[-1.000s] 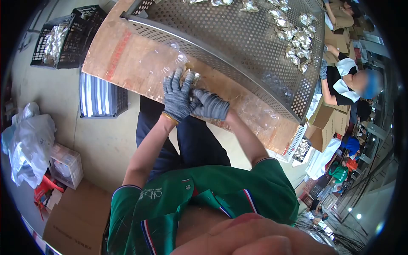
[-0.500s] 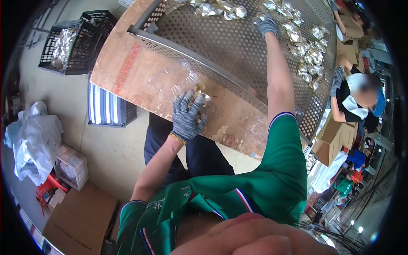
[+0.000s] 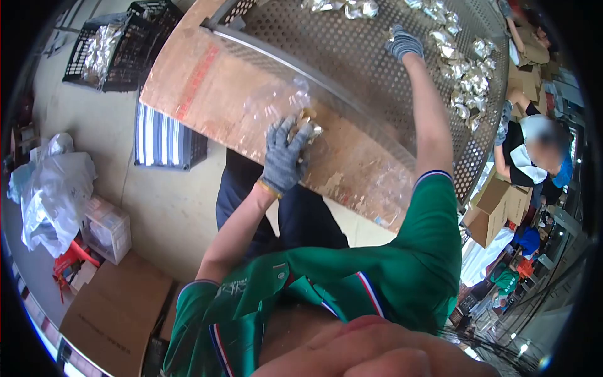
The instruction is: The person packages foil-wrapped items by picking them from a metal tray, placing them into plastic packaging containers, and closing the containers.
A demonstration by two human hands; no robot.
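Note:
My left hand [image 3: 284,156], in a grey knit glove, rests on the wooden board with its fingers curled over a gold foil-wrapped piece [image 3: 315,131]. Just beyond it lies clear plastic packaging [image 3: 270,100]. My right hand [image 3: 404,44], also gloved, is stretched out over the perforated metal tray [image 3: 352,63]. Its fingers look closed; what they hold, if anything, is too small to make out. Several silver-gold foil-wrapped pieces [image 3: 474,81] lie to the right of that hand, and more foil pieces [image 3: 361,9] lie along the far side.
The wooden board [image 3: 169,94] borders the tray's raised metal edge. On the left, black crates [image 3: 119,56] hold foil pieces, above a blue-grey crate [image 3: 166,144]. A cardboard box [image 3: 116,314] and white plastic bags [image 3: 56,195] sit lower left. A co-worker [image 3: 531,151] is at the right.
The whole view has shifted, so the tray and board appear slightly higher and further right. My left hand stays over the foil piece; my right hand remains over the tray, its fingers more curled.

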